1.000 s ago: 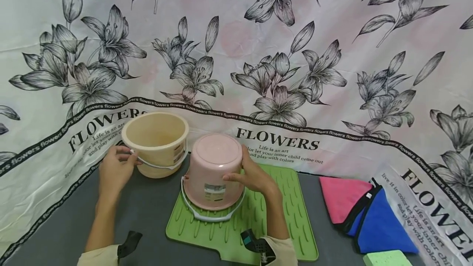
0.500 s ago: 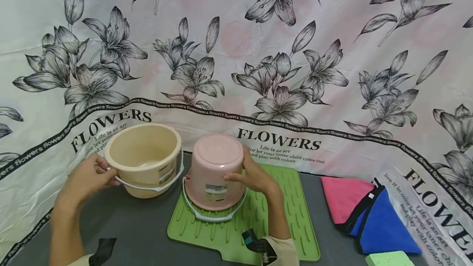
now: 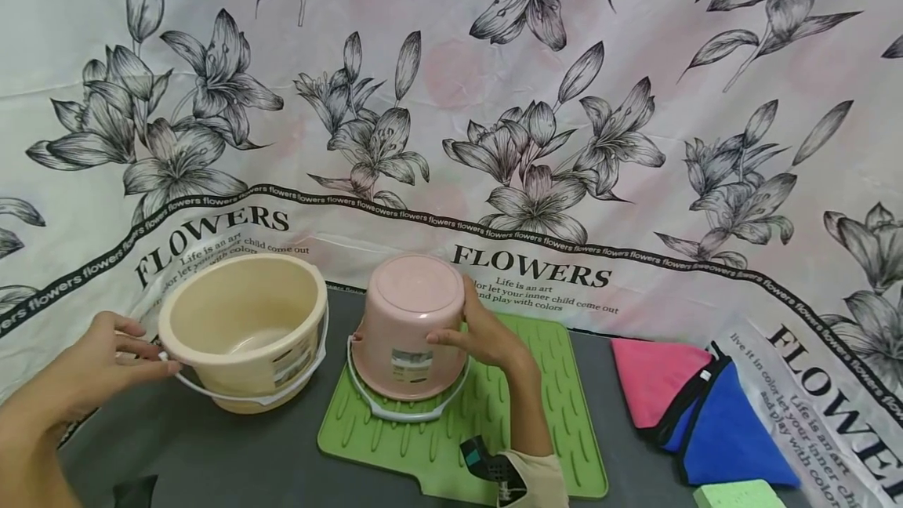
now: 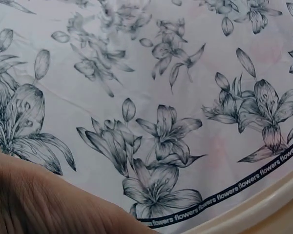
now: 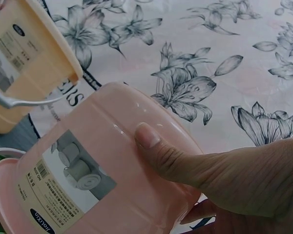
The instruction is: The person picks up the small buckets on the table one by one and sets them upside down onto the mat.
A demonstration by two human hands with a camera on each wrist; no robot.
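Observation:
At the left, my left hand (image 3: 99, 363) pinches the side of a cream bucket (image 3: 243, 335) where its white handle joins the rim, thumb in front. The bucket stands upright and slightly tilted, handle hanging to the front. The left wrist view catches only part of that hand (image 4: 44, 200) and the rim of the bucket (image 4: 254, 209); the fingertips are hidden there. A pink bucket (image 3: 416, 328) sits upside down on a green ridged mat (image 3: 536, 406). My right hand (image 3: 487, 335) grips its right side, thumb across the front near the label (image 5: 73, 175), other fingers behind.
Pink and blue cloth pieces with black edging (image 3: 734, 422) lie on the dark grey table (image 3: 204, 453) at the right. A light green sponge-like block (image 3: 737, 495) is at the front right. A flower-printed sheet (image 3: 451, 100) hangs behind and covers the table's back edge.
My left hand has brought the cream bucket leftward and nearer to me, away from the pink one. My right hand and the pink bucket have stayed in place.

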